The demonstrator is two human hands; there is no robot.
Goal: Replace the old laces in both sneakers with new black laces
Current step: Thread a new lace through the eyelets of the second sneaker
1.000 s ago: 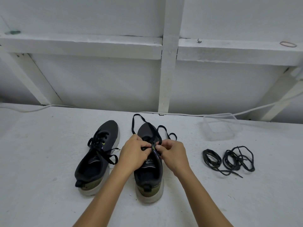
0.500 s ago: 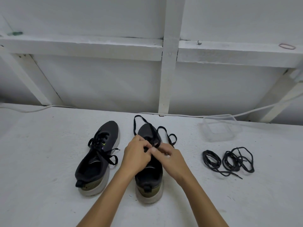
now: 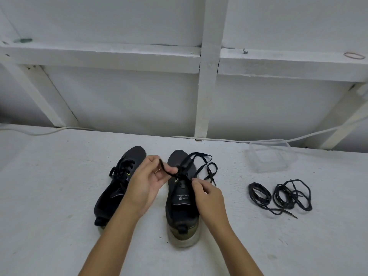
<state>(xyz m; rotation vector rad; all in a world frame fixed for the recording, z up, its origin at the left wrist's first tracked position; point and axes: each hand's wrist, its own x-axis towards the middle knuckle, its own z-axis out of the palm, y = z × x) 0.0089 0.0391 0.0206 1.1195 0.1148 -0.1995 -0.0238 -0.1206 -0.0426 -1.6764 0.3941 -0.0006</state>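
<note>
Since half a second ago the left hand (image 3: 146,183) has swung out to the left, drawing a length of lace (image 3: 169,170) clear of the right sneaker (image 3: 182,198) — before that both hands sat bunched together over its eyelets. That hand now pinches the lace between thumb and fingertips, palm turned partly up, wrist lifted over the gap between the two shoes. The right hand (image 3: 207,196) rests low beside the tongue, fingers curled in a pinch at the eyelet row; whether they hold the lace or the shoe's edge I cannot tell.

More of this lace lies in slack loops off the toe, to the right. The left sneaker (image 3: 119,186) stands just beside, its lace in place and tied. Two coiled black laces (image 3: 278,196) lie on the white surface (image 3: 49,196), well apart to the right, near a clear plastic tub (image 3: 271,156).

A lace is light, limp and flat, and likely to snag at each eyelet — best taken close to the hole or by its stiff tip and pulled in short draws while the other hand steadies the shoe.
</note>
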